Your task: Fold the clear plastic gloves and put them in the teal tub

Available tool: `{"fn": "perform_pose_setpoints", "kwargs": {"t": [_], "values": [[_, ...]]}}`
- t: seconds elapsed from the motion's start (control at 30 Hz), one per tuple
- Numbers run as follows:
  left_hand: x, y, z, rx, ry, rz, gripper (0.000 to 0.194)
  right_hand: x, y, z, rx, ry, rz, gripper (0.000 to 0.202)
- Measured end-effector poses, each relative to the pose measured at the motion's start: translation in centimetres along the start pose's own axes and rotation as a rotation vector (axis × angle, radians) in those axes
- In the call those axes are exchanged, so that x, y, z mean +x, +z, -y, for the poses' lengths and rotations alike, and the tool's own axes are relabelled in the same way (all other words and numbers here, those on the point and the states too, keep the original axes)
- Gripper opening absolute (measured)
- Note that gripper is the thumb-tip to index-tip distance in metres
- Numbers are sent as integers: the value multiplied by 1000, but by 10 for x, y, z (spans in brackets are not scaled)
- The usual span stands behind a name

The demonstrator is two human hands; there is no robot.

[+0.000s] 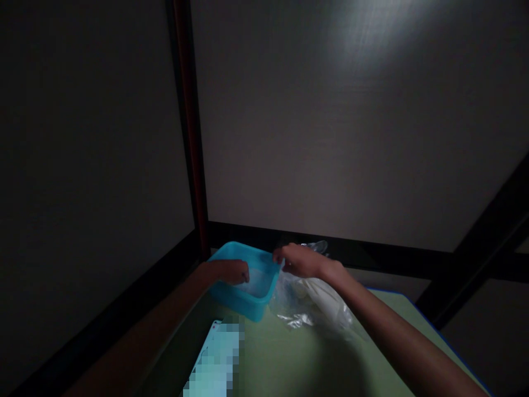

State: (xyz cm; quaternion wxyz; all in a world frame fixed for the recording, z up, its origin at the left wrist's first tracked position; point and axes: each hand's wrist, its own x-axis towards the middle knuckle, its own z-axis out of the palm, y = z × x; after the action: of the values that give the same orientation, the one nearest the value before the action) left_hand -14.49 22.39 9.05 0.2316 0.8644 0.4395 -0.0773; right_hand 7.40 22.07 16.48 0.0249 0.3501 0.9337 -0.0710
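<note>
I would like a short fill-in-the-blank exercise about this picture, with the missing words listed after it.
1. Of the left hand and the right hand, the ____ one is nearer the clear plastic bag.
2. In the picture, the turquoise container stands to the ____ of the bag.
3. The green surface is edged in the colour ____.

Missing words: right; left; blue

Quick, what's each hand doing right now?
Left hand: curled closed, over or in the blue rectangular plastic tub; can't tell if it holds anything.
Right hand: curled at the tub's rim; grip can't be told.
</note>
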Motion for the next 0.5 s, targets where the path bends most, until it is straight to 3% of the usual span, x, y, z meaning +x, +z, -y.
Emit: {"fn": "perform_pose_setpoints", "kwargs": {"t": [0.27, 0.37, 0.5], "values": [[-21, -12, -16, 18, 7, -112, 26, -60, 9, -24, 111, 133, -199, 25], [-34, -18, -33, 34, -20, -263, 17, -78, 25, -39, 162, 184, -209, 25], [-52, -18, -67, 52, -60, -503, 31, -97, 54, -58, 211, 252, -219, 24]]}}
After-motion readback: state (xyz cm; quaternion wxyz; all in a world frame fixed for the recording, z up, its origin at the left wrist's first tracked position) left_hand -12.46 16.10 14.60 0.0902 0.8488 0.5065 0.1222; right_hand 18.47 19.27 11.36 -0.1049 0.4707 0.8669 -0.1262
